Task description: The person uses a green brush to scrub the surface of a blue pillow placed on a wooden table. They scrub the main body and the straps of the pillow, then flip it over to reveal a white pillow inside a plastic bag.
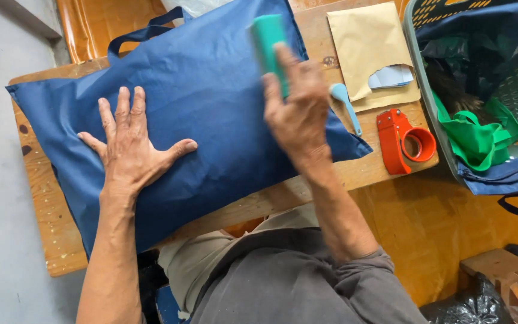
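The left hand lies flat on the dark blue cloth bag, fingers spread wide and palm pressed down, gripping nothing, just pinning the fabric. The bag stretches across most of the small wooden table, its loop handles pointing away from the person at the far edge, one corner hanging past the near edge. Over on the other side, the right hand is wrapped around a teal block-shaped tool, fingers curled along its side, the tool set against the bag's upper surface. Just beside that hand, on the bare wood, sits a light blue plastic scoop-like tool, and near it an orange tape dispenser with its roll of tape. A tan paper envelope lies beyond them, a pale blue slip poking out at its torn edge. Off to the right, a green plastic basket holds more folded bags, dark blue ones and a bright green bag spilling over the rim.
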